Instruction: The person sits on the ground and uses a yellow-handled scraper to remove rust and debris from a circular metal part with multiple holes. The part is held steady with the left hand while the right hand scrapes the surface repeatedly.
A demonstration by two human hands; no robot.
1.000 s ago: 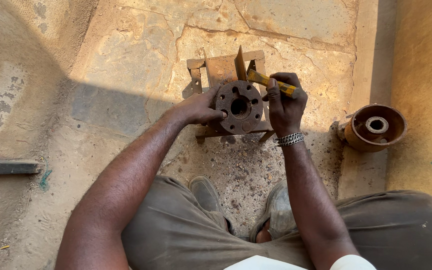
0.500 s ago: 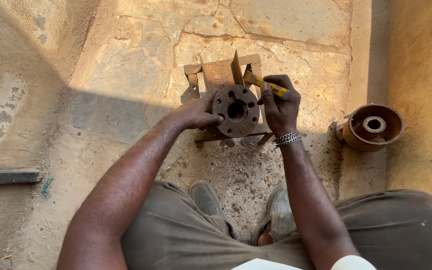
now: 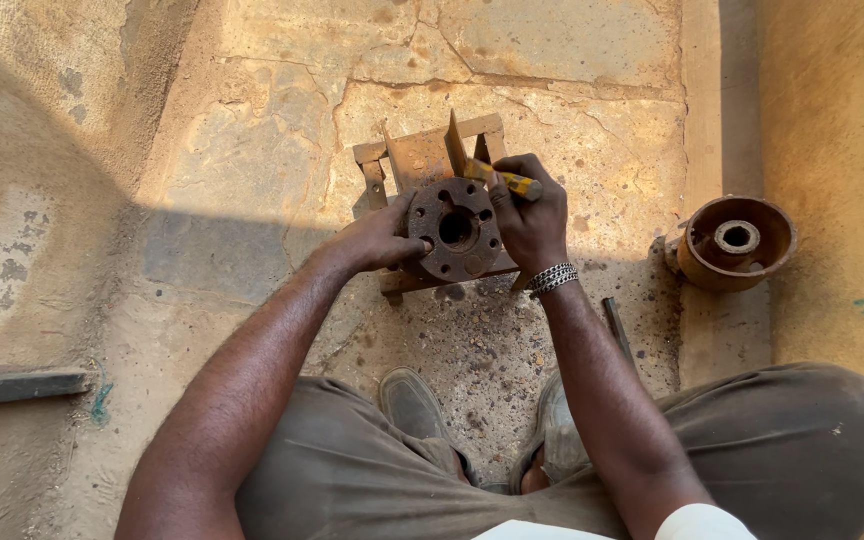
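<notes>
rusty disc: a round rusted metal flange (image 3: pixel 455 228) with a centre hole and a ring of smaller holes, sitting on a small metal stand (image 3: pixel 422 160) on the stone floor (image 3: pixel 552 60), straight ahead of the person's knees
left hand: left hand (image 3: pixel 380 238) lies against the left edge of the flange, thumb up on its rim, fingers curled under and beside it; the grip is pressed onto the disc, steadying it
right hand: right hand (image 3: pixel 530 218) is at the right edge of the flange, its grip pinching a yellow marker (image 3: pixel 502 179) that lies slanted across the knuckles, tip toward the upper rim of the disc
wrist: a beaded metal bracelet (image 3: pixel 553 277) sits on the right wrist
stand: upright angle-iron pieces rise behind the disc, touching or just behind it; which one, cannot tell
to the right: a rusty drum-shaped part (image 3: pixel 737 242) with a raised hub lies well apart, beside a low step
far left: a dark flat bar (image 3: pixel 17 386) lies on the floor
below: two worn shoes (image 3: pixel 412 405) between the bent knees
</notes>
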